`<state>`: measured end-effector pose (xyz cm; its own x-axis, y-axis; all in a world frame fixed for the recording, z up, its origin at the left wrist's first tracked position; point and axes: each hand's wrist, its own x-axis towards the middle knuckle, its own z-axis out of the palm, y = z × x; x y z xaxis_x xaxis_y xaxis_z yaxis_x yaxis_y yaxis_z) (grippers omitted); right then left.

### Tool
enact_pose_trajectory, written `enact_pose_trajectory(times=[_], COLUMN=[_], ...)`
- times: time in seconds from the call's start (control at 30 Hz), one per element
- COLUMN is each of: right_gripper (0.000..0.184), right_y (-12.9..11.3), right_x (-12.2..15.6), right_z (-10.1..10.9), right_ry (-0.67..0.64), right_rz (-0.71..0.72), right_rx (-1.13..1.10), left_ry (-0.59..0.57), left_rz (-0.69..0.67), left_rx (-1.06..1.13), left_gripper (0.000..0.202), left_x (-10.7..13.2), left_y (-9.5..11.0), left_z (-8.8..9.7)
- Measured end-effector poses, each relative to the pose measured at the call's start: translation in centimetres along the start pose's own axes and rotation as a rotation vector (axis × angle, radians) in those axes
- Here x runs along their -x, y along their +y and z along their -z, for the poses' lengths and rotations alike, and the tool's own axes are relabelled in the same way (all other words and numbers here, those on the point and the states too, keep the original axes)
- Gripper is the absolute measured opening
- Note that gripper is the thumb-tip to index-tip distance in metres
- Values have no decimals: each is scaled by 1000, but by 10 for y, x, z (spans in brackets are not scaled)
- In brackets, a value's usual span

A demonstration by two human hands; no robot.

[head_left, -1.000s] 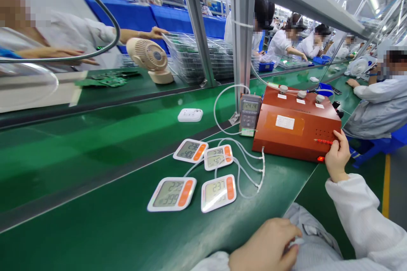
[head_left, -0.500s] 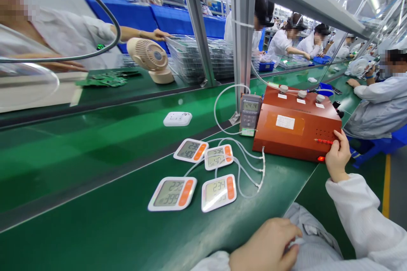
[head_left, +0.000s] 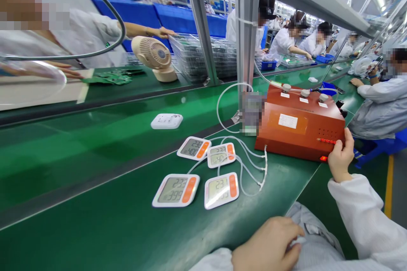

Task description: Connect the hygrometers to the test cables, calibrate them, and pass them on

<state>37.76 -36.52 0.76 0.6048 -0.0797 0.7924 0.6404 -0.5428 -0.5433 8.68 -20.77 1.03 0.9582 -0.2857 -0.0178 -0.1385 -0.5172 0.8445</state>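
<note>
My right hand (head_left: 341,156) grips the near right corner of the orange test box (head_left: 299,123), fingers curled by its red switch row. My left hand (head_left: 269,245) rests in my lap below the bench edge, fingers curled shut over something small and white that I cannot make out. Several white-and-orange blood pressure monitors (head_left: 176,190) (head_left: 221,190) (head_left: 193,148) (head_left: 221,154) lie on the green bench with lit displays, joined to the box by clear tubes (head_left: 254,169). A small meter (head_left: 251,112) stands to the left of the box.
A white unit (head_left: 166,121) lies on the green conveyor belt (head_left: 95,135). A beige fan (head_left: 155,59) and stacked clear trays (head_left: 197,57) stand behind it. Metal posts (head_left: 246,29) rise beside the box. Other workers sit across the belt and at my right.
The white unit on the belt has travelled left. The monitor readings have changed. My view shifted slightly; both hands stay where they were.
</note>
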Motion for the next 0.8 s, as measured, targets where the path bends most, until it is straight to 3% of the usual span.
enact_pose_trajectory(times=[0.07, 0.27, 0.8], right_gripper=[57, 45, 46], right_y=[1, -1, 3], right_x=[1, 1, 11], right_z=[0, -1, -2], right_ry=[-3, -12, 26], right_rz=[-12, 63, 17], right_rx=[1, -3, -49], left_ry=[-1, -11, -16], left_rz=[-1, 10, -17], left_rx=[4, 13, -11], left_gripper=[28, 28, 27], left_x=[0, 0, -1], left_y=[0, 0, -3], left_z=[0, 1, 0])
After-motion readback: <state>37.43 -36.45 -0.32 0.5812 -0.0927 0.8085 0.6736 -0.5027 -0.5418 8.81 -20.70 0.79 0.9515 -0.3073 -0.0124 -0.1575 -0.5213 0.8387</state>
